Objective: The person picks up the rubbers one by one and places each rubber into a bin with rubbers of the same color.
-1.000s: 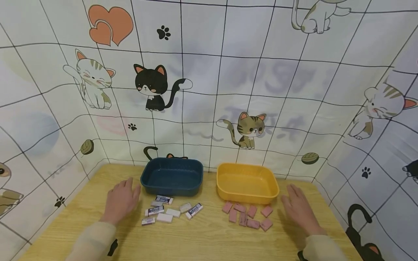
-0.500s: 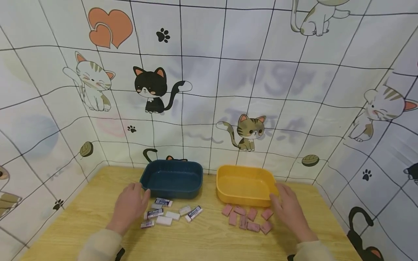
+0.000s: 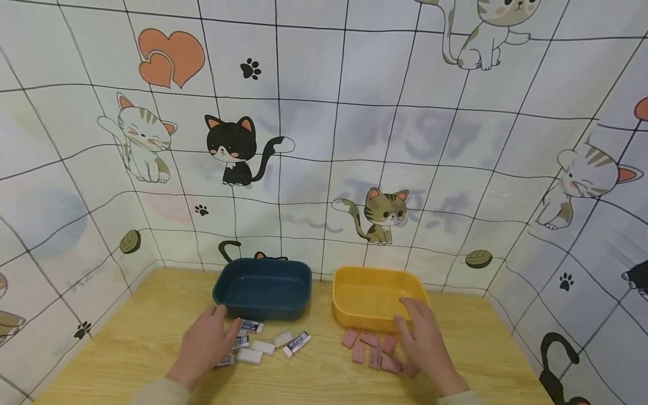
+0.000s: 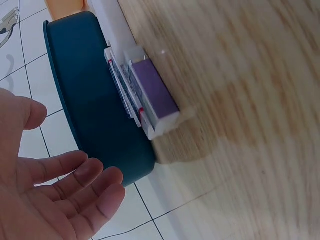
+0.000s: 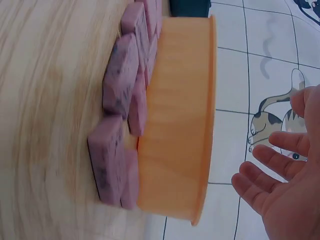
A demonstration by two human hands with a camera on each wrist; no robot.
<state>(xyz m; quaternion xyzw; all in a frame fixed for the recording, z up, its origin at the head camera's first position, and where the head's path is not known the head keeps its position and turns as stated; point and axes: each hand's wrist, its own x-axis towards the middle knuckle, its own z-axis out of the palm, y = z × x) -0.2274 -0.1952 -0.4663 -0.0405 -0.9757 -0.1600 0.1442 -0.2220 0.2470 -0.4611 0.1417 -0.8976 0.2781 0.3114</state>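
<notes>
In the head view my left hand (image 3: 205,344) hovers over the left part of the white erasers (image 3: 250,356), some in printed sleeves, before the dark blue bin (image 3: 263,304). Its fingers are spread and relaxed in the left wrist view (image 4: 60,200), holding nothing. My right hand (image 3: 427,344) hovers by the front right of the yellow bin (image 3: 367,322), over the right side of the pink erasers (image 3: 358,352), partly covering them. Empty, with fingers loosely extended, it shows in the right wrist view (image 5: 290,185) beside the bin wall (image 5: 175,120).
Both bins stand side by side at the back of the wooden table (image 3: 314,385), with a gap between them. Behind and at the sides hangs a white grid-patterned sheet (image 3: 304,169) printed with cats, paws and hearts.
Both hands have moved inward, the left toward the white erasers and the right from beside the yellow bin to over the pink ones. The head view has tilted up slightly.
</notes>
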